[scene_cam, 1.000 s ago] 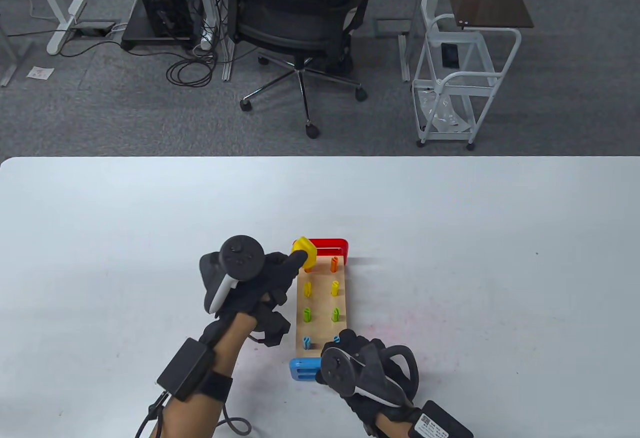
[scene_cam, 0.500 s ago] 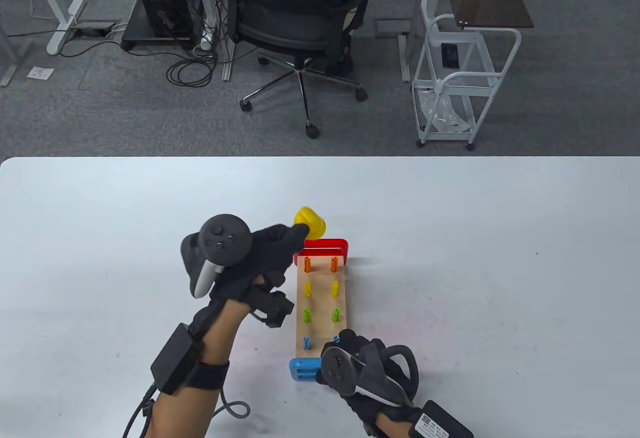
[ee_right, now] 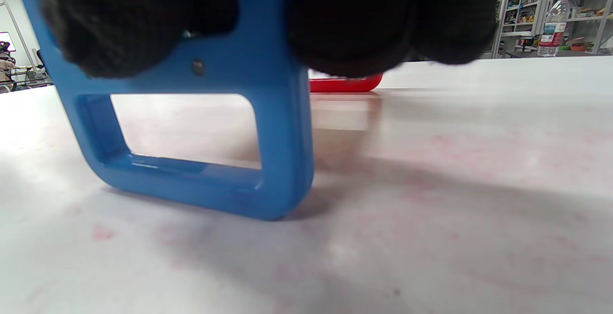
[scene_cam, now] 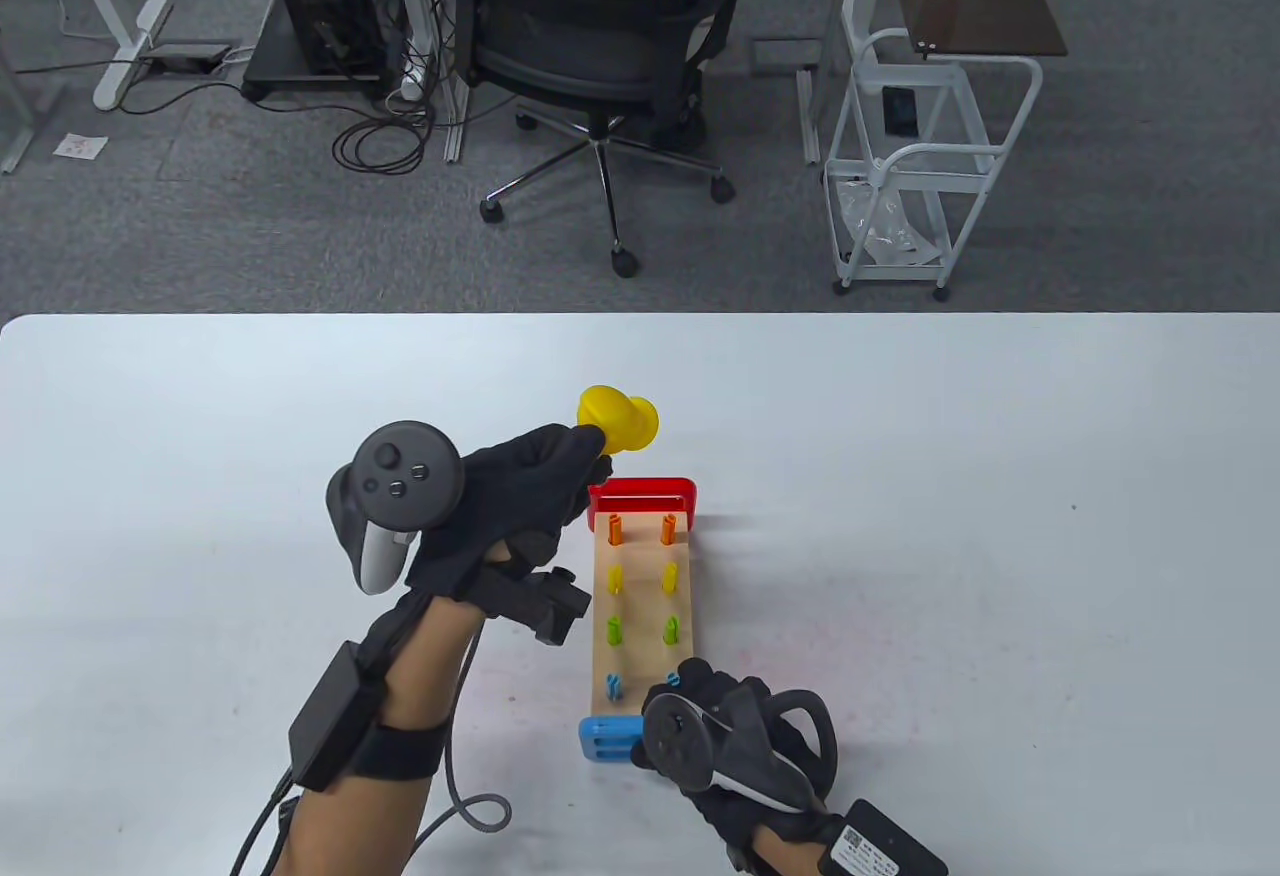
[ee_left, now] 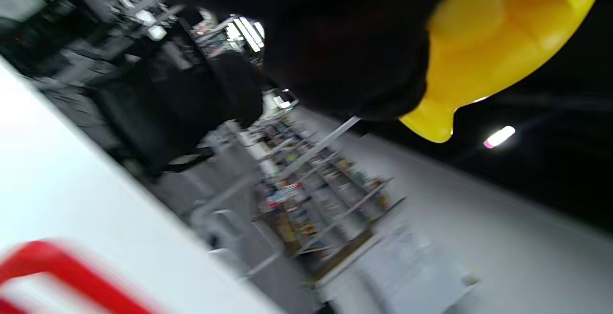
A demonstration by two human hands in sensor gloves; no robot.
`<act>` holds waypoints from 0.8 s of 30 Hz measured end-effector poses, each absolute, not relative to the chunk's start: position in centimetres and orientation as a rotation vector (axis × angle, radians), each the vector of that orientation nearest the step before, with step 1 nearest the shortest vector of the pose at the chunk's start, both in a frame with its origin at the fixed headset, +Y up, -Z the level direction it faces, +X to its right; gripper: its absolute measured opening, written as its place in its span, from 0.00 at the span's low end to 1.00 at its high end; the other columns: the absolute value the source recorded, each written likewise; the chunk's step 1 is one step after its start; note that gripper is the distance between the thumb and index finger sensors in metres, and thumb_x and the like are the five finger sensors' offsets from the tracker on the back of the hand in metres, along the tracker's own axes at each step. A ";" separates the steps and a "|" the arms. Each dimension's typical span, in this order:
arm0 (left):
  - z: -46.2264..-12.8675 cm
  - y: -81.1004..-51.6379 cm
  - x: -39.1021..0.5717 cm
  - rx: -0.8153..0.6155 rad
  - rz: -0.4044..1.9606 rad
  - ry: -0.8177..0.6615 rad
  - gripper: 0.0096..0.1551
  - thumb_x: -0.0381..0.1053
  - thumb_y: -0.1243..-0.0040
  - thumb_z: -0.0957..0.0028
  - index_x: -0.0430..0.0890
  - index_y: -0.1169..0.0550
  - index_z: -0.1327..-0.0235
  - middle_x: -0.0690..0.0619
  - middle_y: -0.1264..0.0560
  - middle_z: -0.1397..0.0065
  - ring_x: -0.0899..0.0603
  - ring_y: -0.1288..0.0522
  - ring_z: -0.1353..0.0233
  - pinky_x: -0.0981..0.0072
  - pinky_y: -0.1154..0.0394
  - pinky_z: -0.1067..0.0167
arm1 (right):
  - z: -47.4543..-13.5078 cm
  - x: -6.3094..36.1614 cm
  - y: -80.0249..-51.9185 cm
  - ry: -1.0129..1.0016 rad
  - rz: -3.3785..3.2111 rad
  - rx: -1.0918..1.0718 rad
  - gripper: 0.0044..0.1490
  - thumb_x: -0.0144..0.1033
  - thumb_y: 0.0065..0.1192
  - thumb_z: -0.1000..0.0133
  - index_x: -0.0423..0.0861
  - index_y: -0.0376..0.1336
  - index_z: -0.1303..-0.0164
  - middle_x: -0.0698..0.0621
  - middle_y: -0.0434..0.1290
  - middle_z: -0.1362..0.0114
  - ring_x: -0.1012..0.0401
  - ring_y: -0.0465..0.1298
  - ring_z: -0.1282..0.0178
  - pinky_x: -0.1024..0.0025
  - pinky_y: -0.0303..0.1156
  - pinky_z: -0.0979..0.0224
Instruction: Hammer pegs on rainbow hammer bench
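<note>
The hammer bench (scene_cam: 641, 658) is a wooden board with a red end frame (scene_cam: 642, 493) at the far end and a blue end frame (scene_cam: 606, 738) at the near end. Pairs of orange, yellow, green and blue pegs stand in it. My left hand (scene_cam: 520, 496) grips the hammer, its yellow head (scene_cam: 620, 419) raised beyond the red end. The yellow head also fills the top right of the left wrist view (ee_left: 483, 46). My right hand (scene_cam: 720, 726) holds the bench at its blue end, its fingers over the blue frame (ee_right: 230, 113).
The white table (scene_cam: 1000, 516) spreads wide on all sides of the bench. Beyond its far edge stand an office chair (scene_cam: 600, 56) and a white cart (scene_cam: 920, 166) on the grey carpet.
My left hand has lifted the hammer up and away from the orange pegs, past the red end. The right hand and the bench have not moved.
</note>
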State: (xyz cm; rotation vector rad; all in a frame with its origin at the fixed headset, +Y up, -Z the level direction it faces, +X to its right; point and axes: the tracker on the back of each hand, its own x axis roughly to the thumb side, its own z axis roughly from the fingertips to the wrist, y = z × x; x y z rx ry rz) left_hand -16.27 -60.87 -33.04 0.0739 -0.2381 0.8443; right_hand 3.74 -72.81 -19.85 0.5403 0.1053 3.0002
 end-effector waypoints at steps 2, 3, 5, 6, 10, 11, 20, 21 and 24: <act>-34.6 -67.5 -15.7 -0.160 0.559 -0.108 0.41 0.77 0.49 0.49 0.45 0.07 0.61 0.52 0.10 0.71 0.52 0.18 0.89 0.58 0.19 0.88 | -19.8 3.7 -72.8 0.104 3.001 0.540 0.23 0.58 0.65 0.57 0.54 0.68 0.60 0.47 0.70 0.41 0.59 0.80 0.59 0.53 0.78 0.39; -35.4 -69.1 -16.9 -0.218 0.383 -0.056 0.42 0.83 0.63 0.55 0.60 0.11 0.62 0.66 0.11 0.70 0.61 0.17 0.88 0.69 0.15 0.87 | -19.8 3.7 -72.8 0.105 3.002 0.539 0.23 0.58 0.65 0.57 0.55 0.68 0.60 0.47 0.70 0.41 0.59 0.80 0.59 0.53 0.78 0.39; -34.9 -69.5 -17.0 -0.093 0.917 0.018 0.42 0.73 0.41 0.49 0.37 0.04 0.67 0.45 0.09 0.76 0.49 0.19 0.93 0.55 0.21 0.95 | -19.8 3.7 -72.8 0.104 3.000 0.541 0.23 0.58 0.65 0.57 0.54 0.68 0.60 0.47 0.70 0.41 0.59 0.80 0.59 0.53 0.78 0.40; -34.9 -68.7 -16.9 -0.179 0.889 -0.090 0.42 0.74 0.43 0.49 0.39 0.06 0.62 0.46 0.10 0.72 0.49 0.19 0.89 0.54 0.21 0.90 | -19.8 3.7 -72.8 0.101 3.002 0.542 0.23 0.58 0.65 0.57 0.55 0.68 0.60 0.47 0.70 0.41 0.59 0.80 0.60 0.53 0.78 0.40; -32.8 -60.5 -16.0 0.131 0.861 -0.284 0.42 0.78 0.50 0.49 0.47 0.07 0.63 0.54 0.10 0.72 0.54 0.18 0.90 0.61 0.19 0.90 | -19.9 3.7 -72.8 0.105 2.999 0.544 0.23 0.58 0.65 0.57 0.54 0.68 0.60 0.47 0.70 0.41 0.59 0.80 0.60 0.53 0.78 0.40; -32.3 -59.2 -16.0 0.132 0.898 -0.312 0.42 0.78 0.50 0.49 0.47 0.07 0.62 0.54 0.10 0.71 0.54 0.18 0.89 0.60 0.19 0.89 | -19.9 3.8 -72.8 0.106 2.997 0.544 0.23 0.58 0.65 0.57 0.54 0.68 0.60 0.47 0.70 0.41 0.59 0.80 0.60 0.53 0.78 0.40; -34.5 -70.3 -17.4 -0.192 0.338 -0.102 0.42 0.84 0.66 0.57 0.63 0.12 0.63 0.69 0.11 0.70 0.63 0.17 0.88 0.72 0.14 0.87 | -19.9 3.8 -72.8 0.108 3.002 0.545 0.23 0.58 0.65 0.56 0.55 0.68 0.60 0.47 0.70 0.41 0.59 0.80 0.60 0.53 0.78 0.40; -35.0 -70.0 -17.4 -0.060 0.671 -0.318 0.43 0.81 0.59 0.45 0.52 0.08 0.62 0.62 0.10 0.71 0.61 0.18 0.90 0.71 0.16 0.92 | -19.9 3.8 -72.8 0.108 2.999 0.547 0.23 0.58 0.65 0.56 0.55 0.68 0.60 0.47 0.69 0.41 0.59 0.80 0.60 0.53 0.78 0.40; -34.5 -67.0 -16.8 -0.146 0.771 -0.237 0.43 0.77 0.49 0.46 0.44 0.08 0.58 0.51 0.10 0.68 0.52 0.17 0.86 0.58 0.19 0.86 | -19.9 3.8 -72.8 0.106 2.999 0.546 0.23 0.58 0.65 0.56 0.55 0.68 0.60 0.47 0.70 0.41 0.59 0.80 0.60 0.53 0.78 0.40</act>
